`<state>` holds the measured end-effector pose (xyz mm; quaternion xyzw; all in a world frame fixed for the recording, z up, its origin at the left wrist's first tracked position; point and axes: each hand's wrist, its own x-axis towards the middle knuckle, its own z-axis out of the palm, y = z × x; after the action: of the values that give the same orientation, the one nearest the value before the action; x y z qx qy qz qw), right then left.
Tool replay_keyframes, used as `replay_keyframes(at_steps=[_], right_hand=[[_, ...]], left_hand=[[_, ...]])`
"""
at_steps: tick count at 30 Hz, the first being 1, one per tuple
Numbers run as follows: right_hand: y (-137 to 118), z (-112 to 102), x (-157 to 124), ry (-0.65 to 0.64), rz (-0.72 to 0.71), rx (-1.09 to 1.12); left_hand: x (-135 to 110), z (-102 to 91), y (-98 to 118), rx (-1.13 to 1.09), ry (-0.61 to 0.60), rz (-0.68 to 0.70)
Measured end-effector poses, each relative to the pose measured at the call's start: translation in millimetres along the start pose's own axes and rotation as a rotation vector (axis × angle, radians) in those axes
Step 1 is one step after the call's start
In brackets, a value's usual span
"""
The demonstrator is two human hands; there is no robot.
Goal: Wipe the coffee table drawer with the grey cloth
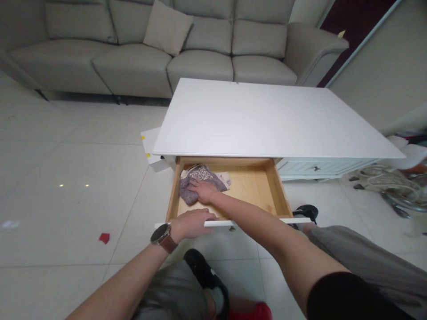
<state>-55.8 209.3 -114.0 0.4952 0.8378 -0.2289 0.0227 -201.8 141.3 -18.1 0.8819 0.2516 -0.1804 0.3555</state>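
Note:
A white-fronted wooden drawer (253, 191) is pulled out from a white coffee table (267, 120). Inside its left part lies a crumpled grey-purple cloth (189, 194) with a pale pattern. My right hand (204, 190) rests on top of this cloth, fingers spread and lying flat against it; my right forearm crosses over the drawer's front. With a watch at its wrist, my left hand (192, 222) is closed over the top edge of the drawer front, left of the small knob (232, 229). Its fingertips are partly hidden.
Behind the table stands a grey sofa (200, 66) with a cushion (168, 26). A white box (156, 164) with yellow marks is beside the table's left end. A red scrap (104, 238) lies on the tiles. Several items and a metal-framed object (407, 198) are at the right.

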Motion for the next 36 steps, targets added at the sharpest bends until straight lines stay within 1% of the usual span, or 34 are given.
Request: replay_keyframes(at_steps=[2, 3, 5, 7, 10, 12, 14, 16, 17, 19, 23, 27, 29, 30, 32, 33, 35, 36], right_hand=[[3.7, 0.5, 0.6, 0.015, 0.025, -0.04], [10.5, -1.7, -4.0, 0.015, 0.066, -0.054], [32.7, -9.9, -22.9, 0.004, 0.171, -0.07], [62.9, -20.5, -53.4, -0.003, 0.276, -0.085], [110.5, -33.5, -112.1, 0.009, 0.402, -0.117], [135.4, -38.2, -149.8, 0.016, 0.58, -0.119], [149.8, -40.2, -176.2, 0.023, 0.694, -0.137], [152.9, -40.2, -185.2, 0.031, 0.759, -0.153], [150.9, -39.7, -182.8, 0.038, 0.78, -0.156], [141.8, -38.5, -166.7, 0.06, 0.815, -0.154], [112.5, -37.2, -112.7, 0.101, 0.862, -0.109], [68.7, -33.2, -56.4, 0.135, 0.844, -0.048], [40.9, -27.6, -27.2, 0.143, 0.791, -0.017], [26.5, -24.1, -12.2, 0.146, 0.742, 0.001], [0.4, -17.2, 16.9, 0.144, 0.594, 0.024], [-9.7, -14.7, 29.5, 0.135, 0.547, 0.034], [-20.1, -13.2, 47.2, 0.117, 0.484, 0.041], [-19.5, -14.3, 51.4, 0.109, 0.464, 0.036]], left_hand=[[0.6, 0.0, -0.3, 0.003, -0.007, -0.001], [0.8, 0.2, -0.3, 0.01, -0.006, -0.007], [1.0, 0.4, 0.1, 0.024, 0.001, -0.017], [1.1, 0.7, 0.9, 0.032, 0.006, -0.018], [0.7, 1.5, 1.9, 0.036, 0.013, -0.013], [-0.1, 2.4, 2.3, 0.045, 0.027, -0.014], [-1.3, 3.2, 2.7, 0.063, 0.043, -0.017], [-2.7, 3.8, 3.5, 0.083, 0.056, -0.02], [-3.5, 3.9, 4.1, 0.091, 0.059, -0.019], [-4.9, 3.6, 5.9, 0.104, 0.067, -0.02], [-6.5, 1.7, 10.5, 0.132, 0.081, -0.026], [-5.0, 0.5, 12.3, 0.134, 0.061, -0.014], [-3.4, 0.6, 11.9, 0.128, 0.05, -0.019], [-2.5, 0.7, 11.7, 0.126, 0.047, -0.024], [-0.7, 0.7, 11.3, 0.117, 0.045, -0.031], [0.1, 0.4, 11.2, 0.11, 0.044, -0.033], [1.3, -0.7, 11.1, 0.098, 0.035, -0.036], [1.7, -1.5, 11.0, 0.096, 0.026, -0.039]])
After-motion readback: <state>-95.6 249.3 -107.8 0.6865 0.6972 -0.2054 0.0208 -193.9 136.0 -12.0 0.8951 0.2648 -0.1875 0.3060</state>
